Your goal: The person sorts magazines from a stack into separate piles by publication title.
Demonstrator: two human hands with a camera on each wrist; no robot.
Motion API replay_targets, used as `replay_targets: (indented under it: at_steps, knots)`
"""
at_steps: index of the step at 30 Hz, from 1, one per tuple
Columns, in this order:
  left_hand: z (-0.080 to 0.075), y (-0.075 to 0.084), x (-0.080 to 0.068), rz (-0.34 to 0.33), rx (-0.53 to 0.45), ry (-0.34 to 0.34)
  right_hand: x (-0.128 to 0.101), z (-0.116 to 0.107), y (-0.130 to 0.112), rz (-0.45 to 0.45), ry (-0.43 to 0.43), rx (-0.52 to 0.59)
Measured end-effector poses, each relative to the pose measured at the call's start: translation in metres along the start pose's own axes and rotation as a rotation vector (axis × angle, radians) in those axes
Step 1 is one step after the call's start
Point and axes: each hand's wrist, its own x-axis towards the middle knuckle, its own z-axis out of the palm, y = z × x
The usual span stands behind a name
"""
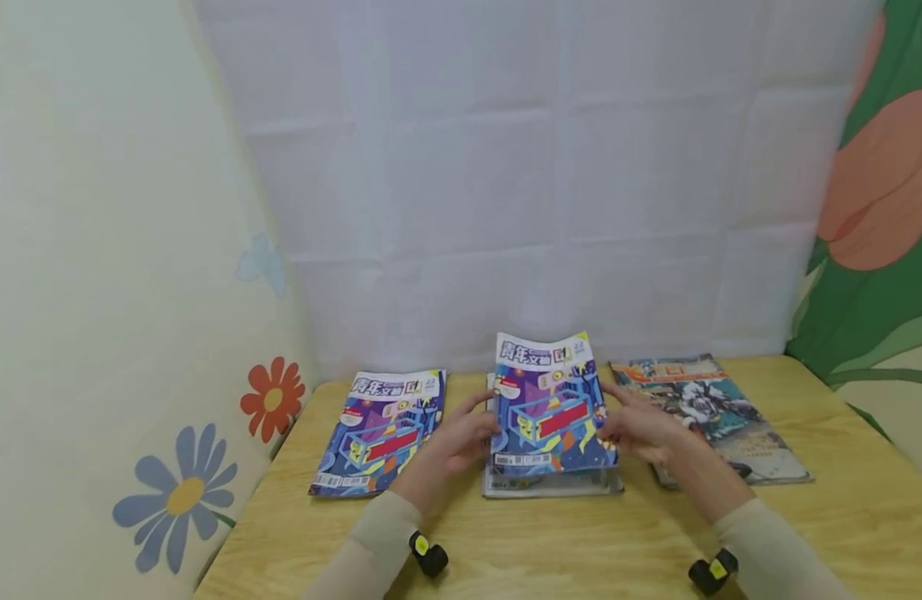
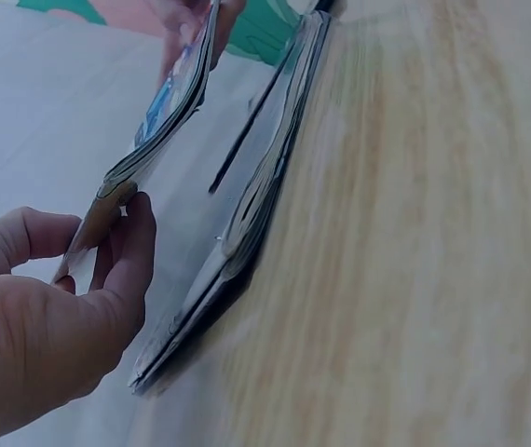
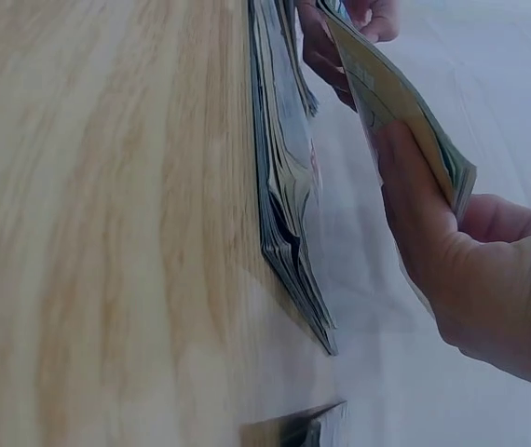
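A purple and blue magazine [image 1: 551, 408] with a white title band is lifted above the middle stack of magazines [image 1: 554, 485]. My left hand [image 1: 464, 433] pinches its left edge, thumb on the cover side and fingers beneath. At the opposite edge my right hand [image 1: 644, 425] grips it the same way. In the left wrist view the left hand [image 2: 70, 307] and the raised magazine [image 2: 168, 116] show a gap above the stack [image 2: 261, 200] on the table. The right wrist view shows the right hand's [image 3: 470, 261] fingers under the magazine [image 3: 401, 98].
A magazine with the same cover [image 1: 382, 433] lies at the left of the wooden table [image 1: 491, 550]. To the right lies a magazine with a grey-teal machine picture [image 1: 719, 408], partly behind the right forearm. A white cloth [image 1: 461, 167] hangs behind the table.
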Motion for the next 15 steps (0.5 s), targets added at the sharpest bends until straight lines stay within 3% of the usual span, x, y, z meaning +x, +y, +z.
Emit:
replay_targets:
  at_steps: [6,15]
  knots:
    - [-0.004,0.006,0.002,0.019,-0.01,0.018,0.006,0.007,-0.005,0.026,0.004,0.041]
    - [-0.023,0.018,-0.004,0.056,0.028,0.072,0.022,0.026,-0.005,0.042,-0.052,0.127]
